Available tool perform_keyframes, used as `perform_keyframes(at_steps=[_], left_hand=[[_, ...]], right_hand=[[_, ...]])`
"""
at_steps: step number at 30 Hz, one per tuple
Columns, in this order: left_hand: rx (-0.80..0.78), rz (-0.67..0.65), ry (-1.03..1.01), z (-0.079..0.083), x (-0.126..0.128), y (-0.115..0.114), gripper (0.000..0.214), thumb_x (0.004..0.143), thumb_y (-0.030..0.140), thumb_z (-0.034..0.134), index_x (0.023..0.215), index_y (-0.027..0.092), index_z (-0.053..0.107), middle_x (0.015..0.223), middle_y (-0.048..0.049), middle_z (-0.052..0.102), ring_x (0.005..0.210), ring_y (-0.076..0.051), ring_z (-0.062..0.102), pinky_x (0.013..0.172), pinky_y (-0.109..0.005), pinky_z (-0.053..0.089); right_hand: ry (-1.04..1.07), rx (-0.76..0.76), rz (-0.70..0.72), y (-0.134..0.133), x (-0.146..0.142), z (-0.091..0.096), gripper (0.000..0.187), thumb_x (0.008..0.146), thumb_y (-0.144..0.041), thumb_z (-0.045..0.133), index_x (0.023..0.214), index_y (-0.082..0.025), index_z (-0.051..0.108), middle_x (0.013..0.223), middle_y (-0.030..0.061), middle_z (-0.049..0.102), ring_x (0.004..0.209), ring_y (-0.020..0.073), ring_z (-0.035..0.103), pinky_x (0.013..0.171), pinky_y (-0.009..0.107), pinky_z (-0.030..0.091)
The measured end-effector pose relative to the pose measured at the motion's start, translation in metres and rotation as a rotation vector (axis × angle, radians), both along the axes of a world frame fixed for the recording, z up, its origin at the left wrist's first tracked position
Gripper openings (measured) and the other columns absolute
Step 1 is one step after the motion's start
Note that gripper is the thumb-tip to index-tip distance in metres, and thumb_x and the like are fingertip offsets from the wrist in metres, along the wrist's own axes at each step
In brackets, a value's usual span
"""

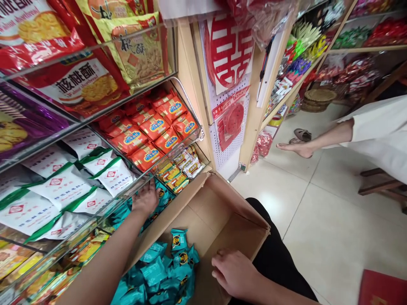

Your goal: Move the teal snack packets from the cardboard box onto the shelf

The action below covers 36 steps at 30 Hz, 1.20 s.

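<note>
My left hand (146,198) reaches into a low shelf bay, its fingers laid out on teal candy packets (163,195). Part of that packet layer is hidden under the hand and behind the box. An open cardboard box (219,199) stands tilted in front of the shelf, by my leg. More teal packets (159,271) with a black and yellow emblem are heaped in its near left part. My right hand (234,271) lies over the box's right wall with fingers curled inward, closed on the rim; the contact is partly hidden.
Above are red-orange packets (155,125), white-green packets (70,182) and walnut shortbread bags (92,84) behind clear shelf fronts. Small yellow packets (174,176) lie beside the teal ones. At right, another person's bare foot (299,149) is over the tiled floor (343,207), near a wooden stool (381,182).
</note>
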<state>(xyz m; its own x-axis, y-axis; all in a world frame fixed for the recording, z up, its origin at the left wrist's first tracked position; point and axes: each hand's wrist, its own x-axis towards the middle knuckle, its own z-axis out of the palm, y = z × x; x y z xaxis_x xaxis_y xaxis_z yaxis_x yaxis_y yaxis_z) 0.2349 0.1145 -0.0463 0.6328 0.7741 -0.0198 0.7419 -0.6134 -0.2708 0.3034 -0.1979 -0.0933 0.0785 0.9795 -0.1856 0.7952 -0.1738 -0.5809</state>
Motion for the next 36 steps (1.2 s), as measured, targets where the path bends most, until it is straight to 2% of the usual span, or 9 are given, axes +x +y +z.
perform_keyframes(at_steps=[3,5,7,10,13,17,24,30,36], left_hand=[[-0.051,-0.036,0.004,0.013,-0.016,0.007,0.056,0.084,0.039,0.025,0.131,0.009,0.028,0.131,-0.0187,0.036,0.120,-0.031,0.033,0.094,-0.046,0.028],[-0.033,-0.054,0.008,0.024,-0.038,0.009,0.048,0.084,0.033,0.025,0.123,0.008,0.039,0.122,-0.0181,0.046,0.116,-0.027,0.040,0.097,-0.038,0.028],[-0.005,-0.029,0.017,0.033,-0.064,0.009,0.041,0.083,0.027,0.028,0.116,0.009,0.046,0.113,-0.0177,0.053,0.110,-0.027,0.045,0.096,-0.038,0.028],[-0.001,0.004,0.032,0.036,-0.100,0.003,0.040,0.082,0.025,0.030,0.114,0.008,0.047,0.108,-0.0187,0.056,0.100,-0.029,0.053,0.089,-0.039,0.035],[-0.067,-0.020,0.057,0.034,-0.117,-0.003,0.039,0.083,0.027,0.029,0.111,0.010,0.050,0.103,-0.0167,0.059,0.093,-0.027,0.056,0.083,-0.037,0.040],[-0.114,-0.067,0.059,0.036,-0.115,-0.010,0.037,0.085,0.029,0.026,0.101,0.014,0.056,0.102,-0.0138,0.059,0.095,-0.023,0.055,0.084,-0.033,0.039],[-0.183,0.039,0.117,0.035,-0.109,-0.012,0.026,0.082,0.027,0.034,0.089,0.015,0.057,0.093,-0.0138,0.060,0.085,-0.024,0.059,0.070,-0.032,0.042],[-0.196,0.140,0.085,0.031,-0.106,-0.008,0.022,0.080,0.026,0.038,0.086,0.016,0.057,0.088,-0.0148,0.062,0.085,-0.026,0.059,0.070,-0.034,0.041],[-0.176,0.134,-0.026,0.043,-0.105,-0.024,0.026,0.081,0.025,0.038,0.098,0.017,0.056,0.094,-0.0120,0.060,0.090,-0.021,0.056,0.078,-0.031,0.039]], right_hand=[[-0.003,-0.004,-0.005,-0.001,-0.002,-0.003,0.013,0.078,-0.026,0.044,0.080,-0.019,0.055,0.082,0.0033,0.061,0.076,0.0179,0.057,0.064,0.025,0.039],[-0.010,-0.008,-0.002,-0.001,-0.003,-0.004,0.013,0.079,-0.025,0.043,0.080,-0.019,0.054,0.081,0.0032,0.061,0.075,0.0182,0.057,0.063,0.025,0.039],[-0.018,-0.011,0.003,-0.001,-0.004,-0.004,0.014,0.080,-0.025,0.042,0.080,-0.019,0.054,0.081,0.0033,0.061,0.075,0.0186,0.057,0.062,0.026,0.039],[-0.020,-0.014,0.008,-0.002,-0.005,-0.003,0.014,0.079,-0.024,0.042,0.079,-0.019,0.055,0.081,0.0034,0.061,0.073,0.0186,0.057,0.062,0.026,0.038],[-0.018,-0.011,0.009,-0.002,-0.006,-0.001,0.013,0.078,-0.023,0.042,0.078,-0.019,0.055,0.080,0.0032,0.061,0.073,0.0180,0.057,0.062,0.026,0.038],[-0.025,-0.017,-0.002,-0.002,-0.007,-0.002,0.014,0.079,-0.022,0.041,0.079,-0.019,0.055,0.081,0.0030,0.061,0.074,0.0180,0.057,0.063,0.026,0.038],[-0.017,-0.032,-0.003,-0.003,-0.008,-0.005,0.014,0.079,-0.021,0.041,0.080,-0.020,0.055,0.083,0.0027,0.061,0.078,0.0189,0.057,0.066,0.027,0.038],[-0.021,-0.059,0.005,-0.002,-0.010,-0.005,0.017,0.080,-0.021,0.040,0.083,-0.020,0.056,0.084,0.0038,0.062,0.078,0.0193,0.058,0.066,0.027,0.038],[-0.035,-0.088,0.018,-0.001,-0.011,-0.009,0.018,0.077,-0.019,0.041,0.084,-0.020,0.058,0.086,0.0042,0.062,0.077,0.0195,0.058,0.064,0.027,0.038]])
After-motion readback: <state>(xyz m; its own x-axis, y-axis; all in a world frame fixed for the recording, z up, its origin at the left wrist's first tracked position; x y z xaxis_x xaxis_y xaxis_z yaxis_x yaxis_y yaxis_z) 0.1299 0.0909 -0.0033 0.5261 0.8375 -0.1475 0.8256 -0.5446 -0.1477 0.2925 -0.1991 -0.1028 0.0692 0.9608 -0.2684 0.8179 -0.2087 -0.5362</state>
